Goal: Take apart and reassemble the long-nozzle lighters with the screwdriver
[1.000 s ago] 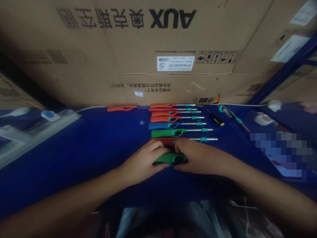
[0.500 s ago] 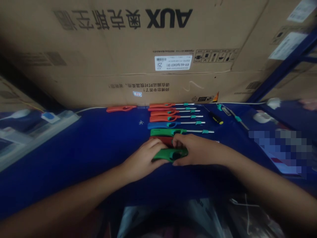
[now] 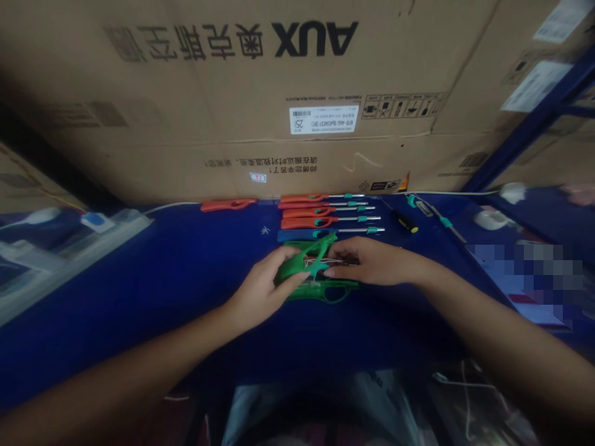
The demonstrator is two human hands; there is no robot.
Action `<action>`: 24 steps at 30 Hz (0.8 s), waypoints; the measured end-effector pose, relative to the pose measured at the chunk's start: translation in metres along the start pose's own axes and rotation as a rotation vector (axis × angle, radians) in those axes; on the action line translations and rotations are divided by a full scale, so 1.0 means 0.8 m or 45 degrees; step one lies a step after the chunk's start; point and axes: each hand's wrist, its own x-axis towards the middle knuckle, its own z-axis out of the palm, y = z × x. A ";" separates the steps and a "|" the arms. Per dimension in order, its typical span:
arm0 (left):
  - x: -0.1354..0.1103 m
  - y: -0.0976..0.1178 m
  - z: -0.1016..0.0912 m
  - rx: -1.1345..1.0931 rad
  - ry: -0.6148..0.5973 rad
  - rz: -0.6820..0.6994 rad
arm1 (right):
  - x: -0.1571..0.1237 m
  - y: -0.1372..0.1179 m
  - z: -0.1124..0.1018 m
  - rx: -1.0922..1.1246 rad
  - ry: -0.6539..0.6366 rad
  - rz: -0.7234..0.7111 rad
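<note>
My left hand [image 3: 260, 285] is closed around a green lighter casing [image 3: 292, 266], tilted up from the blue table. Thin wires and a teal trigger [image 3: 318, 268] show beside it, between my hands. My right hand [image 3: 369, 260] has thumb and fingers pinched at the wires and inner parts; the exact grip is hidden. Just below lies another green casing piece [image 3: 320, 291] with an open trigger loop. Behind my hands, a blue long-necked lighter [image 3: 297, 235] and several orange ones [image 3: 302, 222] lie in a row, their metal rods pointing right.
An orange casing [image 3: 227, 205] lies at the back left. A black and yellow screwdriver [image 3: 405, 221] and a loose metal rod with a teal piece [image 3: 449, 224] are at the right. A large cardboard box [image 3: 223, 118] closes off the back. A clear plastic strip [image 3: 102, 238] lies left.
The green casing in my hands has come apart, with one piece now raised and tilted, exposing wires and trigger. Both hands have shifted slightly away from me, covering more of the row's near end.
</note>
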 end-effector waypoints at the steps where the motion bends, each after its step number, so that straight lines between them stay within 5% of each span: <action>1: 0.000 0.000 0.000 -0.050 0.008 -0.028 | 0.001 0.000 0.000 -0.016 -0.018 -0.006; 10: 0.005 0.000 -0.009 -0.551 0.236 -0.136 | -0.001 -0.004 0.006 -0.102 0.033 -0.086; 15: 0.006 0.001 -0.018 -0.277 0.256 -0.172 | -0.001 -0.001 0.008 -0.197 0.131 -0.169; 21: 0.001 0.003 -0.010 0.206 0.049 0.161 | 0.002 0.005 0.007 -0.490 0.125 -0.228; 24: 0.001 -0.001 -0.006 0.291 -0.074 0.190 | 0.002 0.006 0.007 -0.536 0.134 -0.226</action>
